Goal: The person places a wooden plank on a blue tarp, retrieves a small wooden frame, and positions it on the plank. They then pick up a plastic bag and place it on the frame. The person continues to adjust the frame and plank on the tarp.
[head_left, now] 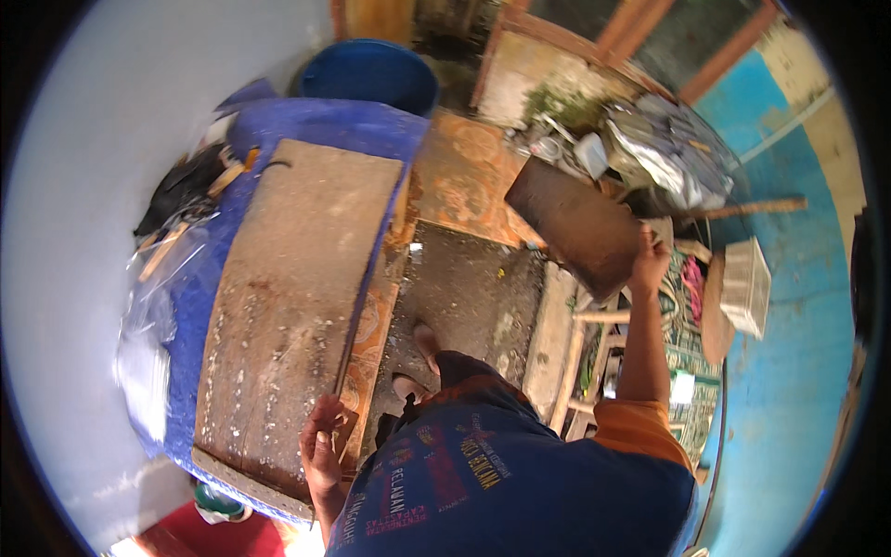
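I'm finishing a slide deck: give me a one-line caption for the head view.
Right hand holding a dark board, left hand beside a long speckled wooden board.

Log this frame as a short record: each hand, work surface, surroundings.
Right hand: right hand grips a dark brown panel by its near right edge, held tilted
Left hand: left hand at the right edge of the long wooden board, near its close end; contact unclear
Work surface: long wooden board lies on a blue cover, pale specks on its nearer half
Far end: blue tub
Right side: whitish basket near the blue wall
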The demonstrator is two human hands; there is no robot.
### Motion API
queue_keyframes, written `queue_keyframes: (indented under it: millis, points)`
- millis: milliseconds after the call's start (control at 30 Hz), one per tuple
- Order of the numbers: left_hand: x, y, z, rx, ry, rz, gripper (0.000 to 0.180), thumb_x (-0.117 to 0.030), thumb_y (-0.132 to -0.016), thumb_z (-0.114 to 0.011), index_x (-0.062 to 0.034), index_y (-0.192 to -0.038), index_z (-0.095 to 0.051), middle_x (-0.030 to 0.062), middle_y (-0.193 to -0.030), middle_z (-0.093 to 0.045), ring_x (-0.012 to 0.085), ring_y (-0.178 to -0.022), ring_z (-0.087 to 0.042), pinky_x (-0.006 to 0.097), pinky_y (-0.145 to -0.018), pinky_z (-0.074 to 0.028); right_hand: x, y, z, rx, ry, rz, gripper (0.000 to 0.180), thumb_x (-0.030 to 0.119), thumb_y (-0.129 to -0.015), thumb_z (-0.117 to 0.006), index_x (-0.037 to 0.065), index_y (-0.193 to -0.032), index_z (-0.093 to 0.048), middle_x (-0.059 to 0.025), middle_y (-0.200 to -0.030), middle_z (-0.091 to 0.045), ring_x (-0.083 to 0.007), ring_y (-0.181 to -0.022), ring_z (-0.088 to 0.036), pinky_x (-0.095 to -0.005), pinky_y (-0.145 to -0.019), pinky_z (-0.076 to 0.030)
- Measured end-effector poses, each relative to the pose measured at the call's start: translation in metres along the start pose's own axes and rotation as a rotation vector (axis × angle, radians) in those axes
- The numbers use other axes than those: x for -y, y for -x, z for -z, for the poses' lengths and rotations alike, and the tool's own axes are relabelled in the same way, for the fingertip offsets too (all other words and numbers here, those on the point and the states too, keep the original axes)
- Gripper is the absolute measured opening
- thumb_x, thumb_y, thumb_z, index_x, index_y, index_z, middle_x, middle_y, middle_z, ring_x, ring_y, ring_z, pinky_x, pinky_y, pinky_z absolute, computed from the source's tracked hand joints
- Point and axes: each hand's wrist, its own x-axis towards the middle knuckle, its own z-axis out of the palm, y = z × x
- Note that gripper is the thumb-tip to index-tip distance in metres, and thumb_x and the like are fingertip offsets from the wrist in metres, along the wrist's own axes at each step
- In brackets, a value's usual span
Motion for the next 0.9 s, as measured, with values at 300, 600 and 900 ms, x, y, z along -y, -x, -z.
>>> queue_keyframes:
  millis: [300, 600, 900]
  points:
    - [-0.012, -0.006, -0.030, 0.131, -0.261, -0.017, 0.075, -0.052, -0.094, -0.060, 0.0043, -0.141, -0.046, 0.0172, -0.136, -0.057, 0.0268, -0.122, -0.056, 0.038, -0.101, -0.043, -0.126, 0.103, 0.091, 0.067, 0.715, -0.243, 0.047, 0.044, -0.087, -0.070, -0.001, -0.095, -0.062, -0.0295, -0.088, -0.067, -0.0480, -0.090, -0.065, -0.0517, -0.075, -0.050]
    - [-0.007, -0.024, -0.124, 0.232, -0.494, 0.128, 0.066, -0.047, -0.095, -0.058, 0.0000, -0.141, -0.049, 0.0157, -0.135, -0.059, 0.0260, -0.122, -0.056, 0.040, -0.101, -0.041, -0.252, 0.122, 0.163, 0.138, 0.867, -0.494, 0.043, 0.046, -0.087, -0.067, 0.007, -0.101, -0.057, -0.0218, -0.093, -0.070, -0.0434, -0.092, -0.066, -0.0520, -0.080, -0.051]
    - [0.002, -0.042, -0.198, 0.329, -0.628, 0.173, 0.063, -0.042, -0.096, -0.056, -0.0006, -0.142, -0.048, 0.0153, -0.136, -0.058, 0.0268, -0.124, -0.055, 0.041, -0.103, -0.039, -0.344, 0.084, 0.213, 0.253, 1.125, -0.660, 0.044, 0.045, -0.092, -0.058, 0.007, -0.114, -0.053, -0.0250, -0.099, -0.069, -0.0436, -0.096, -0.067, -0.0543, -0.083, -0.053]
